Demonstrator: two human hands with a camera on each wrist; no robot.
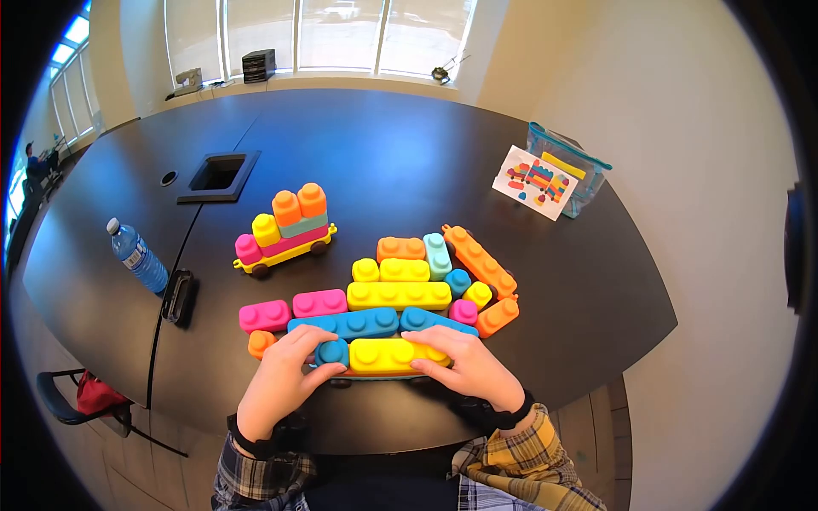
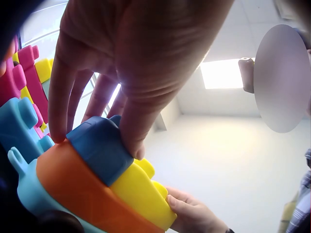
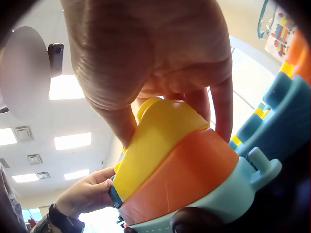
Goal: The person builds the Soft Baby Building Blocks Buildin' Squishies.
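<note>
Near the table's front edge stands a stacked toy wagon: a light blue wheeled base [image 3: 228,191], an orange block [image 2: 85,179] over it, and on top a small blue block [image 1: 331,353] beside a long yellow block [image 1: 380,356]. My left hand [image 1: 283,375] pinches the blue block between thumb and fingers, as the left wrist view shows. At the other end, my right hand [image 1: 477,368] grips the yellow block, thumb on the near side and fingers on the far side. The blue and yellow blocks sit side by side on the orange one.
Just beyond lie several loose blocks, among them a long yellow one [image 1: 399,296], and an orange wheeled base [image 1: 481,262]. A built wagon [image 1: 285,238] stands behind left. Further out are a water bottle [image 1: 139,257], a dark case [image 1: 179,298], a picture card [image 1: 535,183] and a clear pouch [image 1: 588,175].
</note>
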